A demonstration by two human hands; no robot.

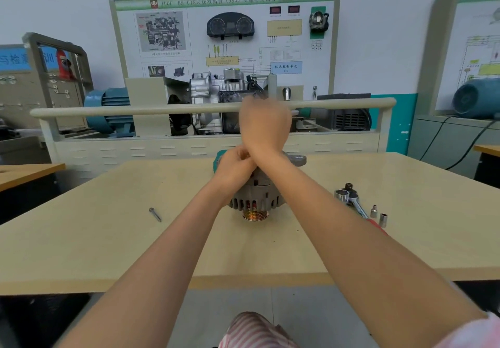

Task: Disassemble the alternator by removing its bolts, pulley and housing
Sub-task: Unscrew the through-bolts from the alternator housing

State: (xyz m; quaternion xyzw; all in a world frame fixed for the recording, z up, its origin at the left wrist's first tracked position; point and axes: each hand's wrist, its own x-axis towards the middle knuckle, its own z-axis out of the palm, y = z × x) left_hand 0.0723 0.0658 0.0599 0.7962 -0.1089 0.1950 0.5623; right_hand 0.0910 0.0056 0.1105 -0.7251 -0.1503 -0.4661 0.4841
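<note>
Alternator (255, 198): grey ribbed housing, coppery pulley (255, 215).

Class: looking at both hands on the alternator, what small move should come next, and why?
Probably lift out the bolt being worked loose at the alternator top: the left hand steadies it, the right hand is raised and blurred, and one bolt already lies on the table.
</note>
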